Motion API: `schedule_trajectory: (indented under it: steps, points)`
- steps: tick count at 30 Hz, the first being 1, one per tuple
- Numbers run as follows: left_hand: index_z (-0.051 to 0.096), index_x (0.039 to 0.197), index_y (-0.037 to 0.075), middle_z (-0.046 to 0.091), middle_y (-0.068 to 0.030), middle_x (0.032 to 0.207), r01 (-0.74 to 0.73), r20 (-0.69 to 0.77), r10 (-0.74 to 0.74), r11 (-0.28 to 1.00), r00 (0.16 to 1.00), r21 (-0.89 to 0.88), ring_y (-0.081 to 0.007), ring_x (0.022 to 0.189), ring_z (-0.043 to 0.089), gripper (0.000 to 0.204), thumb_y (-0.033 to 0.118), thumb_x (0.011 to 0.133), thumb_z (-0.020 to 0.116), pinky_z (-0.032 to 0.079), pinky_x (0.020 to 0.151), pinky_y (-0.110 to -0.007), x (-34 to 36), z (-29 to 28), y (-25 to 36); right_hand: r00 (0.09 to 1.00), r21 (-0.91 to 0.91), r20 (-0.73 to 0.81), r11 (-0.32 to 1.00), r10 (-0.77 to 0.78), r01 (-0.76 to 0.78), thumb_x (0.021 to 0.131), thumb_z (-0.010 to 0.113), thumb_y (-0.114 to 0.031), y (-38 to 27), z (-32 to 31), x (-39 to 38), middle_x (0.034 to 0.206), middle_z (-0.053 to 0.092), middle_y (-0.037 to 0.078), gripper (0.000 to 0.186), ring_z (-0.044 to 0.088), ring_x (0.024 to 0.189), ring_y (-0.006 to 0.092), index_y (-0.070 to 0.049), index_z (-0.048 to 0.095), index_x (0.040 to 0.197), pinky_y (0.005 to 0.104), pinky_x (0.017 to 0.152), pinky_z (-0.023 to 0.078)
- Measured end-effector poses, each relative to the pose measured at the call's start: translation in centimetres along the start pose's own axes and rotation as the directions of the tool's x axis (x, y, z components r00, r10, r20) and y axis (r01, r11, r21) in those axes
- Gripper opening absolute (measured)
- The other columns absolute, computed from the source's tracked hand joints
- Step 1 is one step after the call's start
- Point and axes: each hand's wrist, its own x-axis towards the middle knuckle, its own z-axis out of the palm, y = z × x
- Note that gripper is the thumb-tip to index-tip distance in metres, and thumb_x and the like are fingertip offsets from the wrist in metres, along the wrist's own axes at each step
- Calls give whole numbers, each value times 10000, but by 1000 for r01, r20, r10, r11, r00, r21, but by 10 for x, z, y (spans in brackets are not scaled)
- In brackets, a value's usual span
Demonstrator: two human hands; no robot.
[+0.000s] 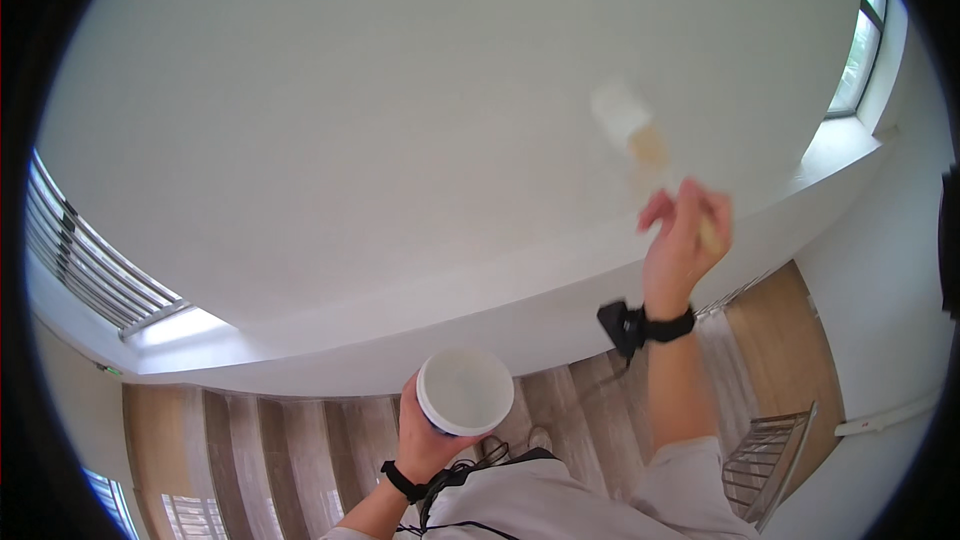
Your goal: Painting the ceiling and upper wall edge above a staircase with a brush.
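In my right hand [688, 230] is a paintbrush [648, 144] with a pale wooden handle, its white bristle end up against the white wall [400, 140]. Motion blurs the brush, so I cannot tell how firmly the bristles touch. My left hand [424, 440] wraps round the side of a white round tub [466, 392] held low in front of my body. The tub's mouth faces up, and its inside looks white; how much it contains is hard to make out.
Steps with wood-look treads [300, 450] run below me. A metal railing [770, 460] stands at the lower right. Barred window [90, 250] at the left and another window [860, 60] at the upper right flank the wall. Black straps with a small device [625, 328] sit on my wrists.
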Motion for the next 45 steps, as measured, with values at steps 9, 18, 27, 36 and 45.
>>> schedule_trajectory:
  steps: [9,18,27,36,45]
  points:
    - [364,1476,19,555,-159,1426,-101,49,102,994,994,-29,-308,1330,570,1206,344,551,1066,458,1121,-458,4,2,7,991,-75,-94,992,92,-100,1042,626,-122,47,-12,-12,668,616,92,204,582,515,152,-27,522,895,295,456,466]
    - [375,1472,17,551,-168,1422,-86,62,81,992,995,89,-318,1319,573,1193,345,552,1060,461,1110,-464,4,10,5,799,21,598,998,-64,64,1017,680,-47,-14,52,-11,796,680,67,76,647,640,98,6,634,1046,248,569,521]
    - [358,1474,14,557,-170,1412,-87,116,91,996,989,-34,-316,1313,578,1199,351,561,1058,464,1107,-458,3,13,-3,885,-218,461,959,-62,181,1036,660,-76,-14,10,84,802,648,27,93,636,628,89,4,689,999,241,573,544]
    - [414,1462,6,553,-180,1408,-7,67,8,1000,998,-17,-340,1303,572,1143,321,566,1050,468,1099,-453,-14,8,-11,825,-82,530,957,-195,279,992,685,-10,-25,30,30,770,621,45,41,623,629,122,10,682,1028,277,561,505]
    - [404,1473,7,567,-179,1398,-33,137,32,999,990,2,-339,1301,581,1139,346,588,1037,468,1106,-462,-8,20,6,878,164,476,986,-47,-36,1026,649,-20,-2,48,71,891,688,35,63,628,687,100,34,676,1045,245,609,531]
